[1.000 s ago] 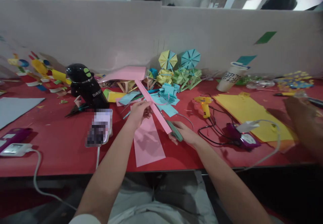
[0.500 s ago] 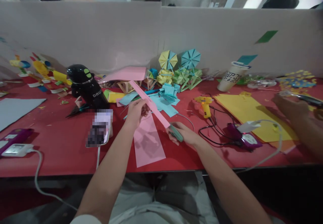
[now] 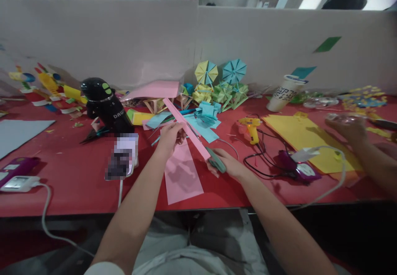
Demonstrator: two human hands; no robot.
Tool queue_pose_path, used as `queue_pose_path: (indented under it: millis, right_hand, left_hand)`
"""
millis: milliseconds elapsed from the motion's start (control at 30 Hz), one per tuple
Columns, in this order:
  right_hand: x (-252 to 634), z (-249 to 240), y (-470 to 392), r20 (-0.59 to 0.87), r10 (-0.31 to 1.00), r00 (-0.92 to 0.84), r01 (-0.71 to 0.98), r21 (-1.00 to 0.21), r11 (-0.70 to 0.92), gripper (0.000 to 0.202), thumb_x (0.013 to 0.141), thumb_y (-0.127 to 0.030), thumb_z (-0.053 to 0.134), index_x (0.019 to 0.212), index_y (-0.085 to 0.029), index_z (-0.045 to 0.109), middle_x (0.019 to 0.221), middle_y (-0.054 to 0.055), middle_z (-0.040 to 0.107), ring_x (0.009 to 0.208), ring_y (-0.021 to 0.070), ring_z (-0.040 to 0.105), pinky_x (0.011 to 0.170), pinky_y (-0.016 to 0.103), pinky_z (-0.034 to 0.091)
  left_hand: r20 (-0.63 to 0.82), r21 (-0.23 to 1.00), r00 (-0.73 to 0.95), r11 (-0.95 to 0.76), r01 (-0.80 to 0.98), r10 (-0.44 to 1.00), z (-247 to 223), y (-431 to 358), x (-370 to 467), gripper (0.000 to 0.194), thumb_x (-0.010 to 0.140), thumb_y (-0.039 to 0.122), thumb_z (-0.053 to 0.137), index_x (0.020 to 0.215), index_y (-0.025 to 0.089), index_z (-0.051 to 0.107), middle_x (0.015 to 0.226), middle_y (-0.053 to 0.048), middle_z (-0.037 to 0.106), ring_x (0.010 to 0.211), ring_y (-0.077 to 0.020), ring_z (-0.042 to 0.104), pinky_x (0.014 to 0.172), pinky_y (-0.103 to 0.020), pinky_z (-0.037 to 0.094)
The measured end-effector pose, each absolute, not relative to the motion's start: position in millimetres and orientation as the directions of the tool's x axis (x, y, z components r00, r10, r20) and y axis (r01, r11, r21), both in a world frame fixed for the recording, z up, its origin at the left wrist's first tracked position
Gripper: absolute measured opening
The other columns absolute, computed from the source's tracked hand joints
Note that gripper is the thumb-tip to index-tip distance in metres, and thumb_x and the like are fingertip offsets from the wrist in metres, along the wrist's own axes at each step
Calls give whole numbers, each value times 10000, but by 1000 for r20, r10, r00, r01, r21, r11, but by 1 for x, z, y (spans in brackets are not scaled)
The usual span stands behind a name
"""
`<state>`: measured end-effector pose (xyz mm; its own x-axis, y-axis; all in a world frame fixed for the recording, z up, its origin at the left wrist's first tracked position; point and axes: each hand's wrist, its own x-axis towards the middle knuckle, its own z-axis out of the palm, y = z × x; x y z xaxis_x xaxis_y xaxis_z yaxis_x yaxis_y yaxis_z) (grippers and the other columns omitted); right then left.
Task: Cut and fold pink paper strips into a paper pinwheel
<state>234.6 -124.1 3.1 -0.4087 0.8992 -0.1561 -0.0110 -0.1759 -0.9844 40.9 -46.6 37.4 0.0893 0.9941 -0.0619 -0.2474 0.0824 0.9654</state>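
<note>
A narrow pink paper strip (image 3: 173,110) is pinched in my left hand (image 3: 171,137), slanting from upper left to lower right above the table. My right hand (image 3: 223,164) is closed around the green handles of a pair of scissors (image 3: 217,160). Their blades lie along the strip, partly hidden by it. Under my hands a larger pink paper sheet (image 3: 184,180) rests on the red table, with shadows across it. Blue paper pieces (image 3: 207,132) lie just beyond.
A black bottle (image 3: 107,107) and a phone (image 3: 122,157) stand left. Folded paper shapes (image 3: 223,87) line the back. On the right are a yellow glue gun (image 3: 252,128), cables, a purple power strip (image 3: 299,169), yellow paper (image 3: 310,142), a cup (image 3: 283,95) and another person's hand (image 3: 349,128).
The scissors' handles have spread a little and the blades show more along the strip. At the right, the other person's hand has shifted left and now holds something clear.
</note>
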Motion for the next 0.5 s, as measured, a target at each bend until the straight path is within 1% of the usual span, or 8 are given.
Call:
queue_pose_path:
  millis: [100, 200, 367, 500]
  right_hand:
    - [235, 2, -123, -159, 891, -425, -12, -983, -181, 347, 802, -521, 616, 746, -210, 473, 443, -53, 510, 364, 101, 444, 408, 237, 347]
    - [234, 4, -124, -163, 897, -411, -16, -982, -186, 390, 797, -567, 625, 737, -215, 469, 448, -53, 506, 371, 103, 446, 408, 240, 349]
    - [232, 6, -126, -176, 911, -374, -2, -982, -191, 410, 785, -594, 649, 700, -222, 500, 476, -30, 511, 400, 114, 443, 430, 266, 379]
    - [235, 3, -123, -174, 912, -370, 45, -984, -170, 431, 790, -649, 621, 723, -228, 556, 529, 1, 557, 462, 152, 518, 463, 284, 411]
  left_hand:
    - [-62, 968, 90, 82, -237, 994, 38, -47, 41, 269, 718, 307, 668, 563, 172, 494, 471, 28, 513, 375, -55, 434, 372, -187, 279]
    - [-67, 974, 156, 98, -202, 985, 36, -48, 42, 266, 720, 322, 672, 574, 172, 509, 488, 21, 533, 371, -58, 439, 366, -192, 276]
    - [-89, 976, 254, 135, -169, 963, 34, -50, 43, 285, 700, 338, 704, 569, 175, 510, 494, 14, 539, 382, -66, 460, 368, -195, 275]
    - [-132, 974, 344, 186, -129, 929, 34, -53, 45, 281, 708, 356, 721, 601, 175, 534, 499, 7, 563, 379, -71, 465, 371, -200, 282]
